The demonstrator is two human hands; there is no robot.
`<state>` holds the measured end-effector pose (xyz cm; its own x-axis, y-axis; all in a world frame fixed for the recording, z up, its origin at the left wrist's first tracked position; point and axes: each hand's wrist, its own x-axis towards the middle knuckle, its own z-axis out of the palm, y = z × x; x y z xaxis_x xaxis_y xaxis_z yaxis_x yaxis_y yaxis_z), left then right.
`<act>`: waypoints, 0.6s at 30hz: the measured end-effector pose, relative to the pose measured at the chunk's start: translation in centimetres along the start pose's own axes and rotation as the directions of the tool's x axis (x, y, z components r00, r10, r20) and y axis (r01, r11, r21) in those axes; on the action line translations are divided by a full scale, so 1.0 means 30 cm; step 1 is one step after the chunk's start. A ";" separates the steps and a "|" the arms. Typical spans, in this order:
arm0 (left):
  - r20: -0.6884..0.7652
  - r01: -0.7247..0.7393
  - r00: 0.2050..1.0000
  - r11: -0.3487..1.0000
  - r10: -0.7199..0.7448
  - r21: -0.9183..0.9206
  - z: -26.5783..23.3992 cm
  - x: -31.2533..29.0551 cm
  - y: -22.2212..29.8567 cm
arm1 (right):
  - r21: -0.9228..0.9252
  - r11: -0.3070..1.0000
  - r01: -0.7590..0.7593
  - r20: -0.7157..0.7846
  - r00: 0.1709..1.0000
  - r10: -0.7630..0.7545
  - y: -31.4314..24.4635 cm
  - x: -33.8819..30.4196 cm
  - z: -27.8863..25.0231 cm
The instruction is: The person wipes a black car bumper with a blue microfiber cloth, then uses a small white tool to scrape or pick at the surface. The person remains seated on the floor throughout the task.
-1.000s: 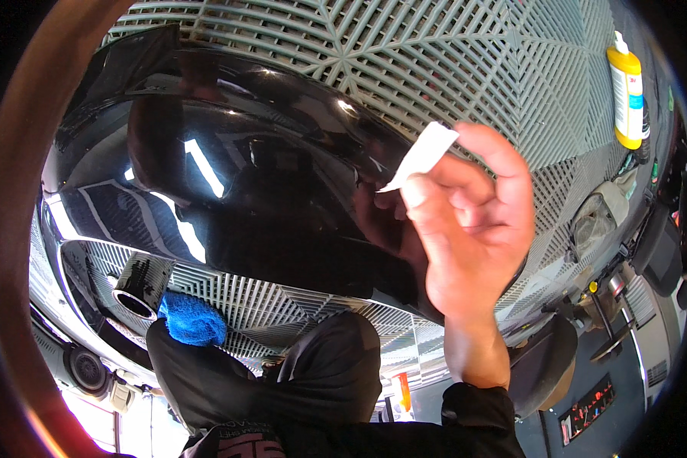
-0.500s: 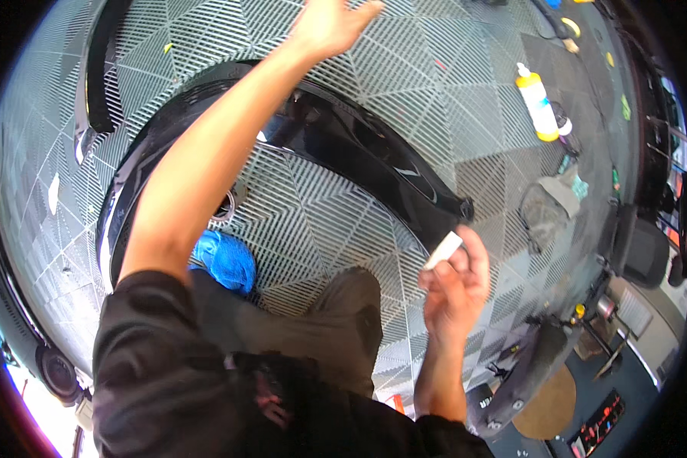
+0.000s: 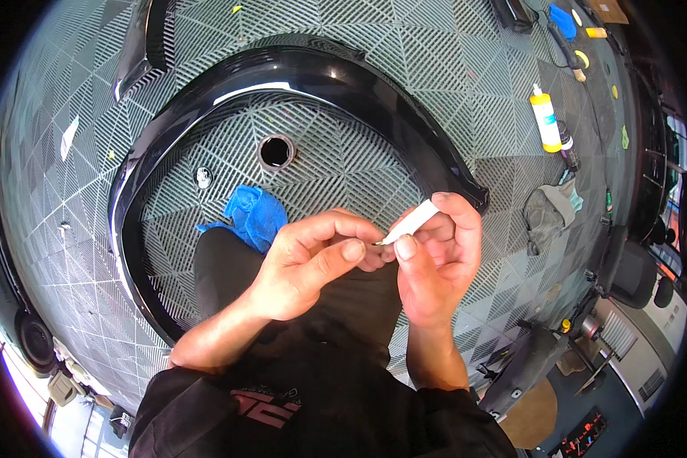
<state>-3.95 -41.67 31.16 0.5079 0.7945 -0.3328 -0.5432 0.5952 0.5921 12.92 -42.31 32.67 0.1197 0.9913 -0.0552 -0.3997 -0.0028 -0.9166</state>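
The right hand (image 3: 435, 263) pinches a small white strip (image 3: 414, 221) between thumb and fingers, tilted up and away so its lower tip faces the left hand (image 3: 313, 263). The left grip is nearly closed, its fingertips (image 3: 351, 250) meeting that tip, probably to pick at it; what sits between them is too small to tell. Beyond both grips a glossy black curved car panel (image 3: 374, 99) lies on the grid floor (image 3: 450, 46), with a blue cloth (image 3: 252, 214) just past the left hand, partly hidden by the knee.
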 end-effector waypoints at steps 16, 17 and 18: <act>0.033 -0.455 0.813 0.600 0.581 0.658 0.027 -0.161 -0.029 | -0.024 0.999 0.044 0.048 0.998 -0.043 -0.006 -0.151 0.153; 0.019 -0.443 0.818 0.608 0.576 0.659 0.033 -0.175 -0.034 | -0.041 0.998 0.046 0.031 0.999 -0.045 -0.010 -0.164 0.160; 0.034 -0.468 0.799 0.587 0.600 0.660 0.038 -0.184 -0.033 | -0.058 0.997 0.048 0.015 0.999 -0.047 -0.015 -0.175 0.165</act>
<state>-5.46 -46.78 33.25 0.1027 0.9882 0.1139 -0.1153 -0.1019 0.9881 7.97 -46.87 35.32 0.1249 0.9922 -0.0062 -0.3405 0.0370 -0.9395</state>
